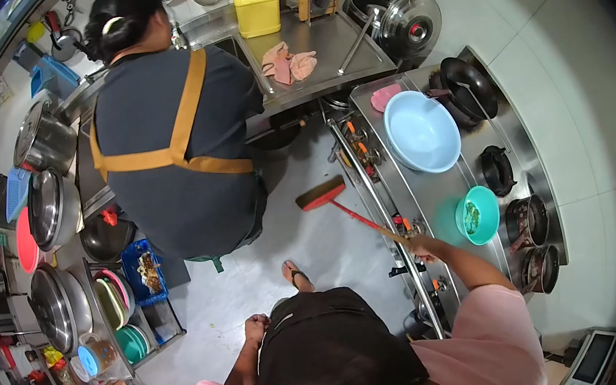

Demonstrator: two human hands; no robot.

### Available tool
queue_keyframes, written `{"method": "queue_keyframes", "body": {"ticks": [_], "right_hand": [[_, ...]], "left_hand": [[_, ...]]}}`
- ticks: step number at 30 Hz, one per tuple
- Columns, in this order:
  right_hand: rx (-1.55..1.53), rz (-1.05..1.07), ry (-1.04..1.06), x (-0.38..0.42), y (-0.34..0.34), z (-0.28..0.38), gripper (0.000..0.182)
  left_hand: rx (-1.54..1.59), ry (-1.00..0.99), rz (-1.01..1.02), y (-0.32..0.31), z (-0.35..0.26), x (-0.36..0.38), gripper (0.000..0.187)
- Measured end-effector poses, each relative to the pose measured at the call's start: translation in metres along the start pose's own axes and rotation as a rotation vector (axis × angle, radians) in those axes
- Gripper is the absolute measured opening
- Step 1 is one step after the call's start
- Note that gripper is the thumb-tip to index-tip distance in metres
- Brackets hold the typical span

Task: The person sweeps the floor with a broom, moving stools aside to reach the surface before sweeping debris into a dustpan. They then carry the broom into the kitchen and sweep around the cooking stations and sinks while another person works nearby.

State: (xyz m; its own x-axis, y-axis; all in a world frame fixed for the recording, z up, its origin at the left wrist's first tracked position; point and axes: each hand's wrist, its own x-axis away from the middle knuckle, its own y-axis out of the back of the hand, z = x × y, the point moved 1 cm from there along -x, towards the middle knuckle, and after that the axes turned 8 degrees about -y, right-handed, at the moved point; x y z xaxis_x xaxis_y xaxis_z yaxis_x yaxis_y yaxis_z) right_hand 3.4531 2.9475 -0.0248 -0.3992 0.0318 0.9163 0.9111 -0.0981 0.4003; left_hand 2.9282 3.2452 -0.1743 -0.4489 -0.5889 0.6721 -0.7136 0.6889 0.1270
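Note:
My right hand [424, 248] is wrapped round the handle of a broom, beside the rail along the stove's front. The red broom head [321, 193] with brown bristles is just above the grey floor, or on it; I cannot tell which. My left hand [257, 327] hangs low by the dark apron [335, 351], its fingers curled, and what it holds, if anything, is hidden. A sandalled foot [297, 277] shows past the apron's edge. Ahead on the left a person [171, 140] in a dark top with tan straps faces away, towards the sink counter.
Along the right runs a steel stove [430, 185] with a blue basin [422, 131], a green bowl [478, 215] and a wok [469, 88]. A yellow jug [257, 8] and pink cloths [288, 64] lie on the counter ahead. Shelves with pots [56, 208] and a blue crate [144, 270] line the left.

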Motion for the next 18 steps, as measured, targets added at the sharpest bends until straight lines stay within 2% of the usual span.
{"method": "queue_keyframes", "body": {"ticks": [2, 5, 7, 9, 11, 12, 13, 15, 18], "right_hand": [[-0.073, 0.109, 0.012, 0.028, 0.006, -0.017, 0.024], [-0.128, 0.058, 0.094, 0.088, 0.008, -0.032, 0.025], [0.145, -0.153, 0.300, 0.061, -0.013, -0.041, 0.028], [0.232, -0.314, 0.552, -0.008, -0.043, -0.044, 0.028], [-0.021, -0.254, 0.532, -0.039, -0.062, -0.031, 0.026], [-0.215, -0.135, 0.354, -0.043, -0.068, -0.011, 0.025], [-0.343, -0.036, 0.274, -0.046, -0.074, -0.001, 0.024], [-0.592, 0.165, 0.101, -0.054, -0.090, 0.004, 0.023], [-0.597, 0.133, -0.039, -0.072, -0.137, -0.024, 0.024]], "left_hand": [[-0.073, -0.010, -0.013, -0.004, -0.010, 0.015, 0.028], [-0.208, -0.017, -0.001, -0.006, -0.003, 0.033, 0.025], [-0.259, -0.040, 0.014, -0.004, 0.019, 0.040, 0.025], [-0.278, -0.056, 0.052, 0.001, 0.061, 0.039, 0.027], [-0.296, -0.050, 0.067, 0.003, 0.048, 0.058, 0.028], [-0.308, -0.046, 0.075, 0.006, 0.043, 0.065, 0.028], [-0.424, 0.035, 0.157, 0.012, 0.047, 0.055, 0.028], [-0.182, 0.078, 0.092, 0.014, 0.041, 0.054, 0.026], [-0.054, 0.049, -0.021, 0.011, 0.026, 0.050, 0.025]]}}
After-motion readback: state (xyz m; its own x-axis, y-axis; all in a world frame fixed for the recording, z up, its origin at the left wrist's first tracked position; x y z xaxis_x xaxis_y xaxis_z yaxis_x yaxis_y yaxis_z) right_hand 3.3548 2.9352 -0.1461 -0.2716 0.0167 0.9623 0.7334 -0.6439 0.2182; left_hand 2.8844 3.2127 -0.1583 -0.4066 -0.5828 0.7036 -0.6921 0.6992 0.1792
